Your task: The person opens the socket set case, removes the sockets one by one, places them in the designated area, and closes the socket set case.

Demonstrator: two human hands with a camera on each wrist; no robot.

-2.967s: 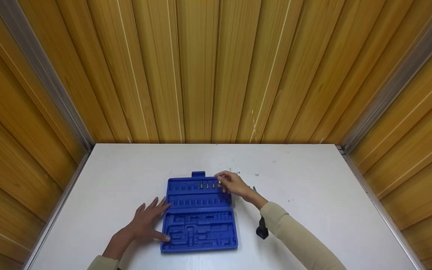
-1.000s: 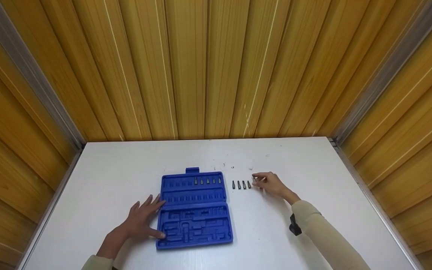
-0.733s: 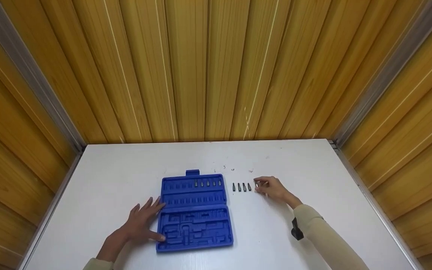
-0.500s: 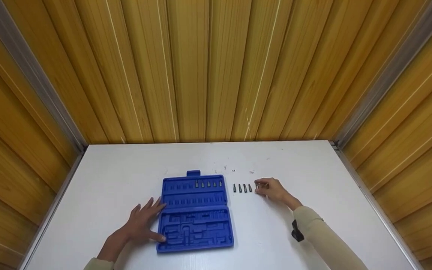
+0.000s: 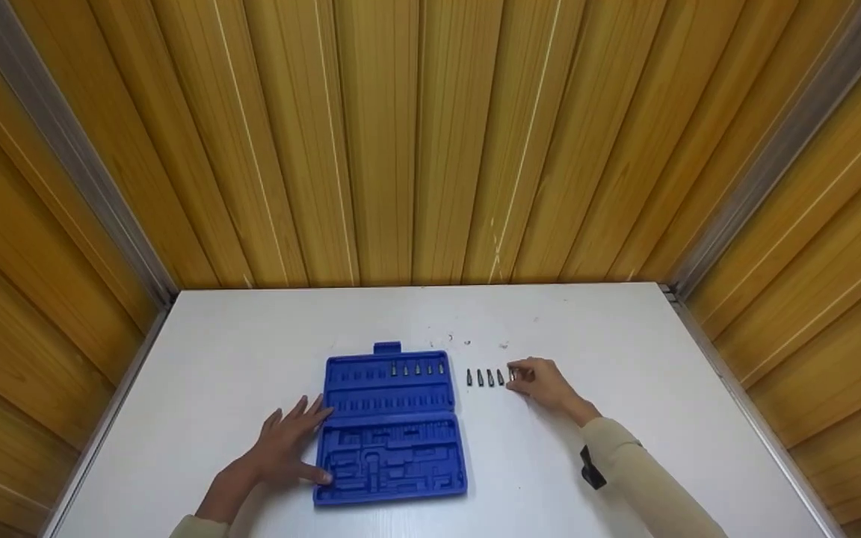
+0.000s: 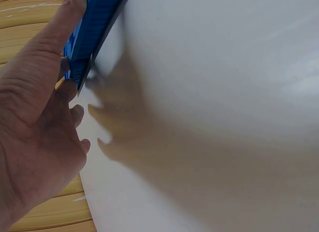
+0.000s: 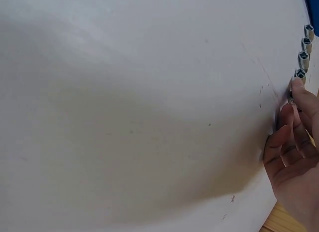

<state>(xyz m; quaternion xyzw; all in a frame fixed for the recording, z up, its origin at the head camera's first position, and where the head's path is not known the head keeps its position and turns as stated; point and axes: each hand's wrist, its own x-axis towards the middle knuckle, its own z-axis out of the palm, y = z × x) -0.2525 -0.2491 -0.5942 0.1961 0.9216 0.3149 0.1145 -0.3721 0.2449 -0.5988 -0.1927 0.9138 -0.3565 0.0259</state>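
Note:
An open blue socket case (image 5: 393,489) lies on the white table, its two moulded halves spread flat. Several small metal sockets (image 5: 418,368) stand in the right part of its top row. My left hand (image 5: 281,448) rests along the case's left side, fingers spread, its thumb touching the lower half's edge (image 6: 102,27). To the right of the case, several tapered metal sockets (image 5: 480,378) form a neat row, their hollow ends (image 7: 303,57) showing in the right wrist view. At that row's right end, my right hand (image 5: 546,382) pinches one more socket (image 5: 513,373), partly hidden by the fingers.
A yellow wood-look ribbed wall (image 5: 415,149) rises behind the table (image 5: 251,321), with matching walls at both sides. Small dark marks (image 5: 467,342) dot the tabletop behind the row. A latch (image 5: 387,347) sticks out from the case's back edge.
From the case's top right corner, my right hand has moved right to the row. Since a second ago it has shifted slightly with the pinched socket. My left hand has stayed on the case.

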